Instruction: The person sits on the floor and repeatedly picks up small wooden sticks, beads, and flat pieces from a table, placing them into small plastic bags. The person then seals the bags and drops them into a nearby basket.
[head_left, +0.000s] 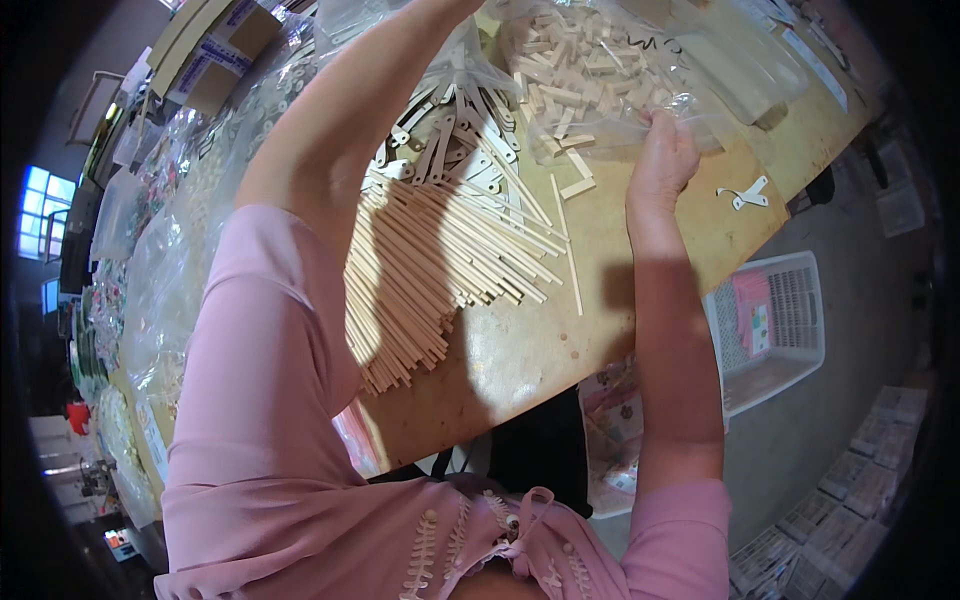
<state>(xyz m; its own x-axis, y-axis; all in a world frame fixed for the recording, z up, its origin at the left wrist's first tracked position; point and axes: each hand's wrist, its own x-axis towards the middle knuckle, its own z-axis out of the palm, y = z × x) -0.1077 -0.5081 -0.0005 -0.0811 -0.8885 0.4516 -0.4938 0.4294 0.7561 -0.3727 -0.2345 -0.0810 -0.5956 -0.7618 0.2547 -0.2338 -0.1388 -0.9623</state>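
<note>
My right hand (664,160) is closed on the near edge of a clear plastic bag (708,122) at the far side of the table. Small pale wooden blocks (575,65) lie heaped in and on that bag, and a few have spilled out beside it. My left arm (345,130) reaches up past the top edge, so the left hand is out of sight. Below it a wide pile of thin wooden sticks (430,260) covers the table. White flat strips with holes (440,150) lie jumbled behind the sticks, partly under clear plastic.
A pair of crossed white strips (748,192) lies near the table's (540,355) right edge. On the floor to the right stands a white plastic basket (815,310) with pink packages inside. Cardboard boxes (215,60) and filled clear bags (165,290) line the left side.
</note>
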